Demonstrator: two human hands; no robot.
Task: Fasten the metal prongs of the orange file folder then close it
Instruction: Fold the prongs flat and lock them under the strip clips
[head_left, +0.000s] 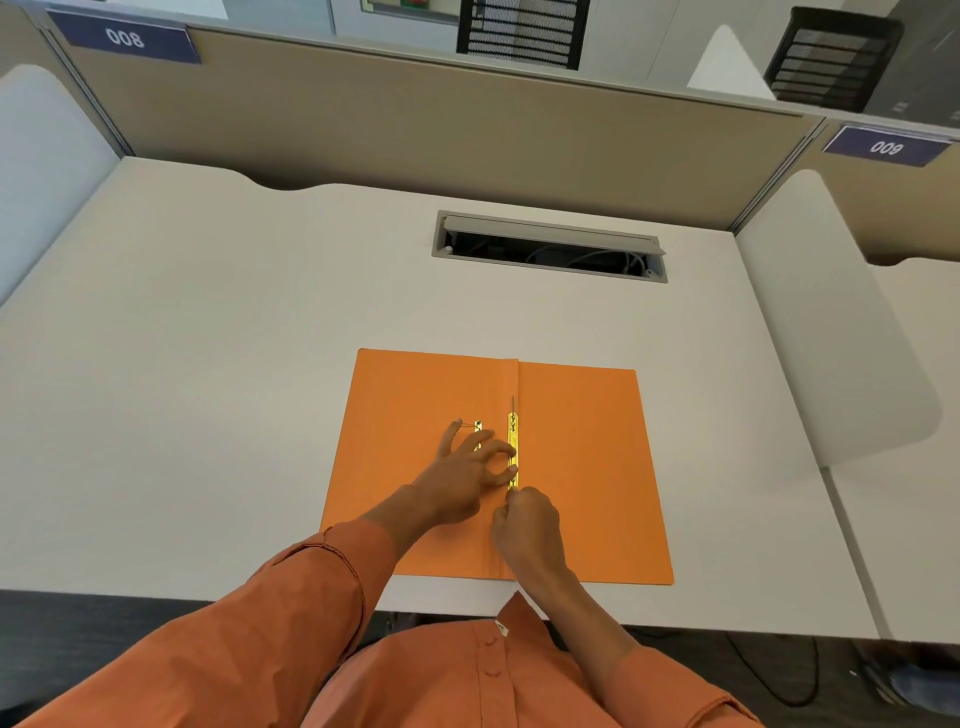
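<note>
Fingertips of the left hand (470, 470) press the yellow metal fastener (512, 449) flat; the right hand (527, 525), curled, pinches its near end. Around them the orange folder (582, 467) lies open on the white desk (208, 364).

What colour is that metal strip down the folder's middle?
Shiny yellow-gold metal strip, clearest in the head view.

Head camera, wide-angle, looking steeply down at desk (208, 338).
</note>
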